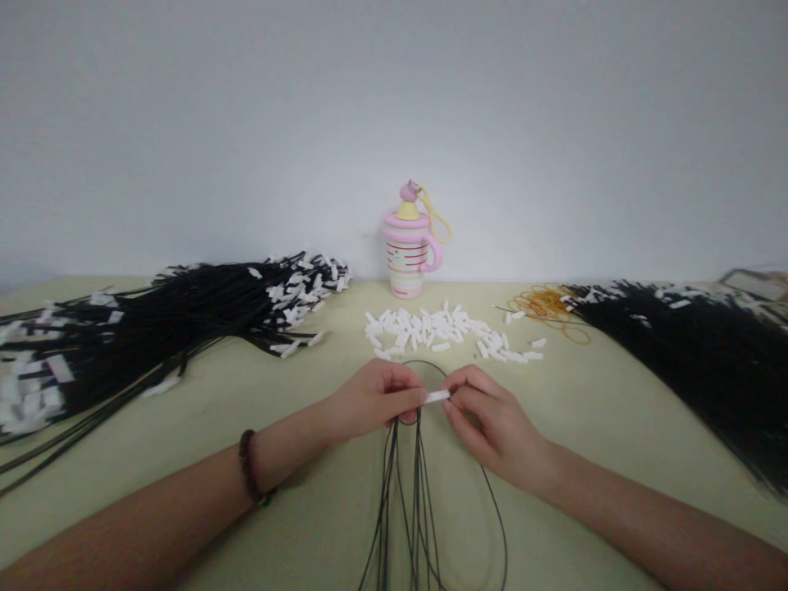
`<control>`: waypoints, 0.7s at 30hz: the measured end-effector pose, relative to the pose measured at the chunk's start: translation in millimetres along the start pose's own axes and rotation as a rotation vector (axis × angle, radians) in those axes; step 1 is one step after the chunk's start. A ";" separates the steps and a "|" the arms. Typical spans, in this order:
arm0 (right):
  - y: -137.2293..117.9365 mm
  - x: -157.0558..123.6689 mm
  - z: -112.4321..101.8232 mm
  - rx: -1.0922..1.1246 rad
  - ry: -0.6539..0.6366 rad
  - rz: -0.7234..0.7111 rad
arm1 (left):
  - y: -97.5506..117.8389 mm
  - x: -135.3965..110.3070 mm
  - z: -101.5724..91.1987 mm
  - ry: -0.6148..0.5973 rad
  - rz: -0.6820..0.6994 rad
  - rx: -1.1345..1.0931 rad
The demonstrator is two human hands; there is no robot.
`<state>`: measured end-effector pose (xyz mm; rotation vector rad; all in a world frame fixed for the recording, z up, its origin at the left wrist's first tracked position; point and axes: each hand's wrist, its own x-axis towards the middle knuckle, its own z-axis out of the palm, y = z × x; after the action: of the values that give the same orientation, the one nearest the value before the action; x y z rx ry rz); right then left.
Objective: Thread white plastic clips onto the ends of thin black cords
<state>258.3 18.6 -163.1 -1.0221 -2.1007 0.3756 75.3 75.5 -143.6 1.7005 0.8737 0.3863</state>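
Note:
My left hand (375, 398) is closed in a pinch on several thin black cords (419, 501) that hang down toward me over the table. My right hand (492, 419) is closed too, and pinches a small white tube piece (437, 396) between thumb and fingertips. The white piece lies between the two hands, touching the left fingertips. One cord loops up in an arc just beyond the hands. A dark bead bracelet (248, 468) sits on my left wrist.
A scatter of several white tube pieces (443, 332) lies beyond the hands. A pink lidded cup (410, 246) stands by the wall. Black cord bundles with white ends lie at left (153, 328) and right (695, 345). Yellow rubber bands (545, 305) lie near the right bundle.

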 end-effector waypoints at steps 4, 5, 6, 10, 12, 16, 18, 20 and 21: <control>6.8 4.1 -2.9 0.053 0.120 0.097 | -2.5 1.5 -0.9 0.093 0.034 -0.080; 9.1 5.4 -4.6 0.093 0.110 0.153 | -2.6 1.8 -2.0 0.117 0.049 -0.108; 11.5 6.8 -6.6 0.152 0.077 0.223 | -2.2 2.0 -3.6 0.138 0.065 -0.142; 19.1 12.1 -16.9 0.486 -0.139 0.455 | 8.2 -0.9 -13.2 0.198 0.138 -0.348; 20.3 14.0 -21.8 0.619 -0.291 0.458 | 17.5 -5.8 -17.9 0.184 0.189 -0.453; 21.0 15.1 -25.3 0.782 -0.544 0.463 | 34.1 -20.3 -23.2 0.039 0.305 -0.532; 23.1 14.5 -24.0 0.830 -0.484 0.505 | 38.9 -26.5 -23.9 -0.060 0.335 -0.482; 27.0 14.0 -22.7 0.909 -0.345 0.537 | 40.6 -29.5 -23.2 -0.137 0.314 -0.356; 29.4 14.1 -22.5 0.972 -0.269 0.554 | 40.0 -29.5 -22.1 -0.167 0.285 -0.279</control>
<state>285.4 46.8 -157.0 -0.9251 -1.4594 1.6797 55.1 65.7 -94.0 1.5718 0.4327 0.5232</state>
